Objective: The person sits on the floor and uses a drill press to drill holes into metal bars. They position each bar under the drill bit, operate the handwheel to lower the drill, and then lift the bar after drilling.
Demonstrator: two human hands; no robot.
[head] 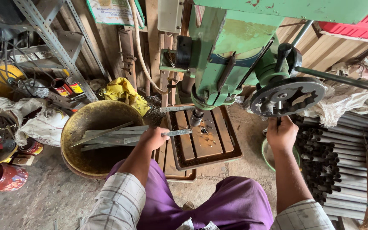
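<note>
The left hand point(153, 138) pinches a flat metal strip point(176, 133) lying left-right under the drill chuck point(196, 117); the right hand point(281, 134), probably closed, grips a feed handle point(278, 121)

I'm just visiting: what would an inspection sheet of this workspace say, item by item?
Surface: rusty drill table with wooden slats, metal chips on it.
Job's things: flat metal strip lying under the drill chuck; feed handle.
Clutter: round basin holding more strips; steel tubes; paint cans; sacks.
Hands: left hand grips the strip; right hand grips the feed handle.
Cables: hose on the wall; wires at left.
Surroundings: green drill press, slotted steel rack, dusty concrete floor.
</note>
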